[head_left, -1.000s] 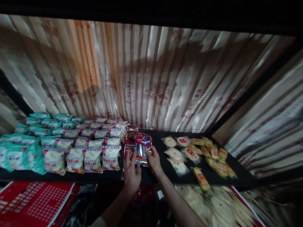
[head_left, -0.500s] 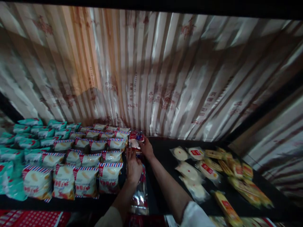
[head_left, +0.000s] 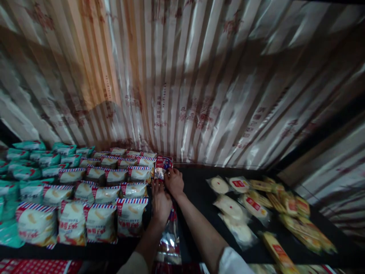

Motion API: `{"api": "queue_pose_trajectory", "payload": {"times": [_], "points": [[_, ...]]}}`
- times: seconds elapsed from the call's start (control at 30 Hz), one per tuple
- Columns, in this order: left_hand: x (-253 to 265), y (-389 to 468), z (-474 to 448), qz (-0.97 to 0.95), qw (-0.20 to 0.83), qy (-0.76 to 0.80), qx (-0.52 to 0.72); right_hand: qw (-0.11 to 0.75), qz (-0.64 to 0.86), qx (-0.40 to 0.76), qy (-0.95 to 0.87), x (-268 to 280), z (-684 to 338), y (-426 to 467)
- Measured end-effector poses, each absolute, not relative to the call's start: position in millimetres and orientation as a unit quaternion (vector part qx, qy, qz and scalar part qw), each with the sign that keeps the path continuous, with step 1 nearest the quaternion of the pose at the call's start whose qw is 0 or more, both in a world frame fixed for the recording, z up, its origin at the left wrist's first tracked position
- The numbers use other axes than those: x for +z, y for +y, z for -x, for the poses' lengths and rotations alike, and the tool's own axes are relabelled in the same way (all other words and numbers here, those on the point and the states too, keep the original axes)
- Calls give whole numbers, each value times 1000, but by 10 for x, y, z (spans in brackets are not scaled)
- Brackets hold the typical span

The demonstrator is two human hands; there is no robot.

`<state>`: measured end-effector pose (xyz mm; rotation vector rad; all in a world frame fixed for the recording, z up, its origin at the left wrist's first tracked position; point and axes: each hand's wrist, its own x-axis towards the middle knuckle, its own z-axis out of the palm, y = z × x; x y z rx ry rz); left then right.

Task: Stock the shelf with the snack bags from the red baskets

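Observation:
A red snack packet [head_left: 163, 163] with a blue and silver print lies at the back of the black shelf. My right hand [head_left: 175, 182] is at its right side, fingers bent against it. Just in front, my left hand [head_left: 162, 201] grips the packet's near end, its fingertips partly hidden in the dim light. Below my left wrist, clear and red packets [head_left: 170, 245] lie in the same row, reaching to the shelf's front edge. To the left stand white snack bags [head_left: 131, 217] with red and blue striped tops, close beside my left hand.
Teal bags [head_left: 27, 172] fill the far left. On the right lie round white packs [head_left: 219, 185] and yellow long packs [head_left: 281, 253] on the black shelf [head_left: 196, 213]. A pleated, printed plastic sheet [head_left: 182, 76] hangs behind. A red checked item [head_left: 34, 266] shows below the front edge.
My right hand has drawn back slightly towards me, uncovering more of the red packet's top. The view has tilted down a little.

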<state>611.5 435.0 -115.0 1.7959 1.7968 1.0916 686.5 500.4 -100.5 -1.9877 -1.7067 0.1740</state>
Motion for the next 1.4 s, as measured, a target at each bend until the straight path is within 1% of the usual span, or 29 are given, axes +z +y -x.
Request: {"api": "queue_pose_trajectory", "payload": {"times": [0.17, 0.3, 0.47, 0.6, 0.87, 1.07, 1.17, 1.23, 1.3, 1.33, 1.4], "points": [[-1174, 4337, -6124, -639, 181, 639, 388, 275, 716, 38, -640, -1096, -6870, 5026], [-1174, 4323, -6129, -649, 170, 639, 375, 289, 698, 49, -654, -1182, -6877, 5070], [-1141, 4320, -6128, -659, 153, 640, 366, 338, 687, 27, -643, -1234, -6880, 5070], [-1052, 4247, -6104, -666, 156, 629, 369, 365, 683, 37, -631, -1197, -6882, 4903], [-950, 3589, -6077, -692, 177, 578, 394, 423, 656, 130, -611, -1060, -6916, 4042], [-1067, 2756, -6014, -703, 229, 539, 404, 475, 609, 171, -612, -998, -6873, 3121], [-1135, 2315, -5912, -715, 268, 515, 389, 492, 587, 193, -613, -1056, -6829, 2624], [-1201, 2066, -5825, -726, 305, 509, 348, 478, 574, 220, -627, -1159, -6796, 2327], [-1293, 1881, -5734, -730, 346, 509, 298, 433, 581, 244, -644, -1307, -6763, 2102], [-1346, 1816, -5690, -727, 360, 521, 265, 390, 596, 257, -653, -1391, -6747, 2026], [-1461, 1737, -5608, -708, 376, 572, 178, 258, 637, 278, -672, -1563, -6716, 1949]]}}
